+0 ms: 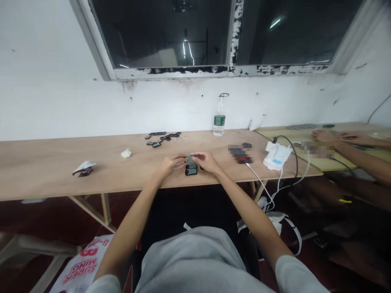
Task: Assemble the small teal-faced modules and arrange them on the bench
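Near the front edge of the wooden table, my left hand [171,166] and my right hand [208,162] meet around a small flat black piece with a grey face [191,159]. The fingers of both hands are closed at its sides. Just below it, two similar grey-faced black pieces [191,172] lie in a column on the table. A dark bit shows under my right hand, too covered to name. Farther back is a loose group of several such pieces [156,143], with tiny pale bits beside them.
A water bottle [219,118] stands by the wall. Crumpled tissue [126,153] and a torn packet [84,168] lie to the left. At right are a blurred-out object [240,154], a white power strip [276,156] with cables, and another person's hands [325,136] at a neighbouring table.
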The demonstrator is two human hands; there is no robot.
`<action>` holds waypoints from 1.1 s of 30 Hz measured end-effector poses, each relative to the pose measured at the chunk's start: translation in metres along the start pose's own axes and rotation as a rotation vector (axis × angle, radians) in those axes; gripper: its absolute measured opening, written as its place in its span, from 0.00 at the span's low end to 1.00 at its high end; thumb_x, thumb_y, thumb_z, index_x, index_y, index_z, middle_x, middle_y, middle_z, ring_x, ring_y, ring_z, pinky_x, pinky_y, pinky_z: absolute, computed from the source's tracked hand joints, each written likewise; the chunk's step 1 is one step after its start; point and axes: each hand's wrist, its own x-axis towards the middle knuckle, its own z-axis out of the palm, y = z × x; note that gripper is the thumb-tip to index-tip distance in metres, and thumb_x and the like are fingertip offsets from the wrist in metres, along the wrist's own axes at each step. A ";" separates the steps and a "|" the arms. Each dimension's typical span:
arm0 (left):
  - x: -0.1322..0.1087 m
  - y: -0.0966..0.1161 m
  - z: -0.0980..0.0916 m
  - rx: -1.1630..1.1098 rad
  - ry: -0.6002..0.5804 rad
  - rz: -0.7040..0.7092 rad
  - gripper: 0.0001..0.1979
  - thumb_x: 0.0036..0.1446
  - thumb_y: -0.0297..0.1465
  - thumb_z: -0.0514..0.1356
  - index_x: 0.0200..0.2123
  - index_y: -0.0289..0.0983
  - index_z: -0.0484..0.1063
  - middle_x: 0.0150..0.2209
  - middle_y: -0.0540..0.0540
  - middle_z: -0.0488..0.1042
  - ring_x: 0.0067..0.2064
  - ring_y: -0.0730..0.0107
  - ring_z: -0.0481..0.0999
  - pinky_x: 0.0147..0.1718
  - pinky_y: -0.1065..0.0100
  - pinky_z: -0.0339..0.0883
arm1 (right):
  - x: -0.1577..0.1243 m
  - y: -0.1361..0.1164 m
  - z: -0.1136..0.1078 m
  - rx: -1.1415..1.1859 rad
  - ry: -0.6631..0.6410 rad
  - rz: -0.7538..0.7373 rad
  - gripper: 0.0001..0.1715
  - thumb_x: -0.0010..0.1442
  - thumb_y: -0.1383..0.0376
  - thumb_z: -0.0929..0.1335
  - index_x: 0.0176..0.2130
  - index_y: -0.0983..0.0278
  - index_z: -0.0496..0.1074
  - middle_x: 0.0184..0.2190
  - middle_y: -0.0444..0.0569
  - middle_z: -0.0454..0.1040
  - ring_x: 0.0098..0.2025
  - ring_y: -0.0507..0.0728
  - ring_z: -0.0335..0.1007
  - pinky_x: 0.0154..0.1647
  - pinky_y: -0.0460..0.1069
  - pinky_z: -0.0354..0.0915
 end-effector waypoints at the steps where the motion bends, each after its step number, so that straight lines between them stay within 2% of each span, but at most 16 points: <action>1: 0.000 0.001 0.000 0.009 -0.013 -0.008 0.14 0.69 0.37 0.57 0.47 0.40 0.80 0.50 0.40 0.79 0.48 0.59 0.81 0.50 0.59 0.75 | 0.000 0.000 0.000 -0.001 -0.005 0.002 0.17 0.59 0.58 0.72 0.46 0.64 0.80 0.46 0.53 0.82 0.48 0.62 0.79 0.52 0.56 0.73; 4: -0.001 0.002 0.001 0.037 -0.040 -0.013 0.15 0.69 0.38 0.56 0.49 0.40 0.80 0.50 0.41 0.79 0.46 0.61 0.81 0.47 0.63 0.76 | 0.001 0.003 -0.001 0.011 -0.005 0.003 0.18 0.59 0.57 0.72 0.46 0.65 0.80 0.46 0.54 0.82 0.47 0.62 0.79 0.51 0.55 0.73; 7: -0.001 0.002 0.000 0.043 0.012 0.029 0.15 0.69 0.38 0.57 0.47 0.40 0.81 0.49 0.41 0.80 0.44 0.61 0.82 0.44 0.63 0.77 | 0.002 0.006 -0.002 0.044 0.003 0.035 0.21 0.59 0.55 0.72 0.47 0.65 0.80 0.44 0.54 0.82 0.43 0.61 0.79 0.45 0.54 0.74; 11: 0.001 0.002 -0.002 -0.005 0.076 0.043 0.13 0.69 0.37 0.57 0.47 0.40 0.81 0.48 0.42 0.81 0.46 0.62 0.82 0.48 0.63 0.77 | 0.003 0.006 -0.004 0.085 0.005 0.065 0.23 0.58 0.53 0.73 0.47 0.65 0.80 0.44 0.54 0.82 0.43 0.61 0.79 0.44 0.53 0.74; 17: 0.004 0.003 0.002 -0.008 0.073 0.033 0.15 0.68 0.40 0.58 0.47 0.40 0.81 0.49 0.41 0.80 0.49 0.60 0.82 0.51 0.61 0.76 | 0.001 -0.002 -0.009 0.011 0.025 0.036 0.21 0.58 0.54 0.73 0.46 0.64 0.80 0.45 0.54 0.82 0.45 0.61 0.78 0.46 0.53 0.74; 22: 0.003 0.005 0.005 0.041 0.120 0.014 0.15 0.70 0.37 0.55 0.48 0.40 0.80 0.51 0.41 0.80 0.49 0.60 0.81 0.51 0.59 0.77 | 0.002 -0.007 -0.009 -0.059 0.037 -0.008 0.20 0.59 0.55 0.71 0.46 0.65 0.80 0.40 0.54 0.82 0.41 0.60 0.79 0.42 0.52 0.73; 25: 0.001 0.005 0.000 0.036 0.136 -0.005 0.15 0.71 0.33 0.52 0.50 0.41 0.79 0.53 0.42 0.79 0.51 0.62 0.80 0.52 0.61 0.76 | 0.005 -0.006 -0.013 -0.181 0.123 -0.007 0.17 0.60 0.58 0.70 0.45 0.65 0.79 0.39 0.53 0.82 0.37 0.58 0.78 0.40 0.51 0.73; 29: -0.003 -0.005 -0.014 0.039 0.164 -0.101 0.16 0.70 0.34 0.52 0.49 0.40 0.80 0.51 0.43 0.80 0.51 0.61 0.80 0.54 0.60 0.74 | 0.008 -0.003 -0.028 -0.333 0.276 0.006 0.12 0.58 0.61 0.69 0.42 0.64 0.76 0.40 0.51 0.80 0.36 0.56 0.77 0.41 0.51 0.72; 33: -0.010 -0.027 -0.029 0.042 0.090 -0.233 0.17 0.68 0.35 0.52 0.45 0.38 0.81 0.47 0.43 0.82 0.49 0.58 0.81 0.52 0.59 0.74 | 0.007 0.001 -0.039 -0.370 0.270 0.038 0.06 0.58 0.63 0.69 0.37 0.63 0.72 0.37 0.50 0.79 0.36 0.56 0.76 0.39 0.50 0.71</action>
